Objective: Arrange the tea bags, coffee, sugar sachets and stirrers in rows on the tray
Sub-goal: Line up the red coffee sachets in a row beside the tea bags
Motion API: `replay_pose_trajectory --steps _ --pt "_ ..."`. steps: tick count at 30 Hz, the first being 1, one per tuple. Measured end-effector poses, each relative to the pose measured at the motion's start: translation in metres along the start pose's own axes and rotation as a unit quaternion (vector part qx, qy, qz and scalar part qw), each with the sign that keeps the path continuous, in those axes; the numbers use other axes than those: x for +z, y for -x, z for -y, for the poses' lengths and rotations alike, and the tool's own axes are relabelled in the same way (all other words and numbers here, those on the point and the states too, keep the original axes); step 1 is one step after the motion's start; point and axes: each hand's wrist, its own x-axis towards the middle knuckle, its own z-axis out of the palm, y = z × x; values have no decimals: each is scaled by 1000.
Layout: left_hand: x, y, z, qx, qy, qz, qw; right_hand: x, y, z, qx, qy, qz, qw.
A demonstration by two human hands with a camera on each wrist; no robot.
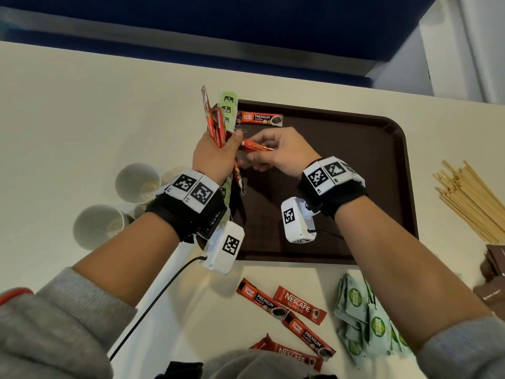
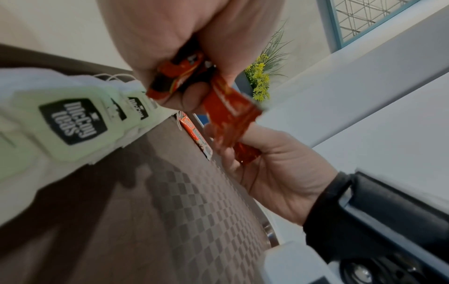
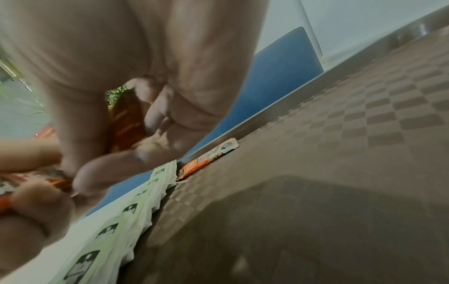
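A dark brown tray (image 1: 382, 149) lies on the cream table. Pale green tea bags (image 1: 227, 110) run in a row down its left edge, also seen in the left wrist view as tea bags (image 2: 73, 123). One orange coffee stick (image 1: 259, 119) lies at the tray's far left. My left hand (image 1: 216, 154) grips a bunch of red coffee sticks (image 1: 213, 119) upright above the tray's left edge. My right hand (image 1: 273, 151) pinches a single red coffee stick (image 1: 255, 146) that still reaches into the left hand's bunch.
Loose coffee sticks (image 1: 284, 310) and green sugar sachets (image 1: 363, 315) lie on the table in front of the tray. Wooden stirrers (image 1: 470, 198) are piled at the right, brown sachets (image 1: 492, 272) below them. Two white cups (image 1: 136, 181) stand left of the tray.
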Motion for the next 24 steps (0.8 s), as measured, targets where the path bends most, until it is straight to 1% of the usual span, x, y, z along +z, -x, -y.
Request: replay_pose_trajectory --steps 3,6,8,9,11,14,19,24 --pt "-1 1 -1 1 10 5 1000 -5 -1 -6 -44 102 -53 992" --pt "-1 1 1 4 13 5 1000 -4 -2 -11 -87 136 -84 983" --pt "-2 -1 3 -2 10 -4 1000 -3 0 -12 -102 159 -99 977" --pt "-2 -2 4 -10 12 -7 1000 -3 0 -12 -101 170 -101 975" --pt "-2 -3 8 -19 21 -17 999 -5 2 -10 -75 180 -88 977" --pt "-3 -3 10 -4 9 -22 1000 -9 5 -8 -38 160 -78 983" --pt "-3 -4 13 13 -10 -21 1000 -12 3 -11 -20 150 -75 986" --pt "-1 -4 14 16 -19 -21 999 -20 -3 -16 6 189 -123 974"
